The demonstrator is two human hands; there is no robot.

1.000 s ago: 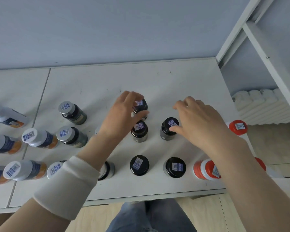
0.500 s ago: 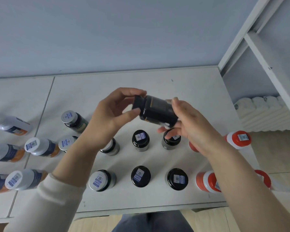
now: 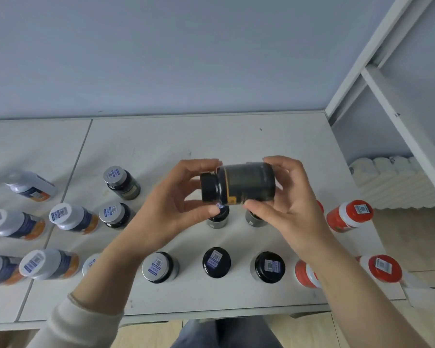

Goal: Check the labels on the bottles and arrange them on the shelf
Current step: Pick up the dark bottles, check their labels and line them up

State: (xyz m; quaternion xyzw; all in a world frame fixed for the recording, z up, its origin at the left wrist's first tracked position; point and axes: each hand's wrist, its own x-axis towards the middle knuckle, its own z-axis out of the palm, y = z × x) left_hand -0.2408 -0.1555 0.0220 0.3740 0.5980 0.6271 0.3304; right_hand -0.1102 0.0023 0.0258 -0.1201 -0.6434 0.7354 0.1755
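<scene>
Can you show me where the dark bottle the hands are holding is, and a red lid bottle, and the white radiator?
Dark bottle [image 3: 246, 183], head view, on its label side.
Red lid bottle [image 3: 360, 209], head view, on its cap.
White radiator [image 3: 397, 182], head view, on its ribs.

Two bare forearms reach forward from the bottom edge, hands raised and facing each other. The left hand [image 3: 171, 204] pinches the cap end of a dark bottle [image 3: 239, 183] between thumb and fingers. The right hand [image 3: 290, 204] cups the base end, thumb underneath, apparently pressing it.
</scene>
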